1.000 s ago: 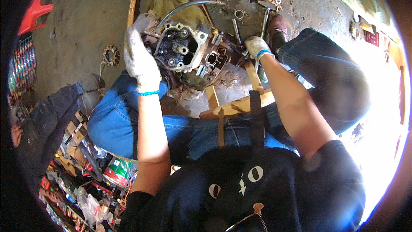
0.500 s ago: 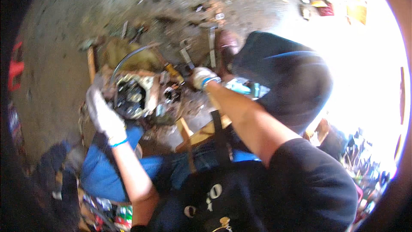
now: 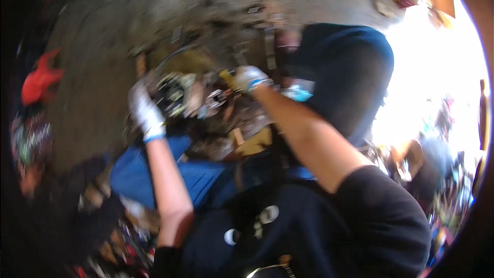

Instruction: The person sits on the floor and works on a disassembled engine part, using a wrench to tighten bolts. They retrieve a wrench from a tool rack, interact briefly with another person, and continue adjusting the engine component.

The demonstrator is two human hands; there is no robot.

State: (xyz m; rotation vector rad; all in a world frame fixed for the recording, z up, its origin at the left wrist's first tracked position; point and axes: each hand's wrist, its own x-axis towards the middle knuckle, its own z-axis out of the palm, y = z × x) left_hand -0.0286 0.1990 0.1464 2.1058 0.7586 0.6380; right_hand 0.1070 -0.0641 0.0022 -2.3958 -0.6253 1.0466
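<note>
My left hand (image 3: 145, 107), in a white glove, lies along the left side of a greasy machine part (image 3: 172, 92) with a round dark opening. Its fingers look stretched out, their tips blurred against the part's edge. My right hand (image 3: 251, 78), also white-gloved, is closed to the right of the part. A yellow-handled tool (image 3: 227, 79) lies right beside its fingers; blur hides whether they grip it. Between the hands sits a smaller metal piece (image 3: 215, 99) with a dark hollow. A thin dark hose or cable (image 3: 172, 57) arches behind the machine part.
A hammer with a wooden handle (image 3: 141, 65) lies beyond my left hand. A long metal tool (image 3: 270, 49) rests near my shoe. My raised knee (image 3: 345, 67) stands at the right. A red object (image 3: 42, 80) is at the far left, and mixed clutter (image 3: 437, 175) fills the right side.
The view has shifted, so things appear farther right and blurrier. My right hand now appears closer to the yellow-handled tool; my left hand stays by the machine part.
</note>
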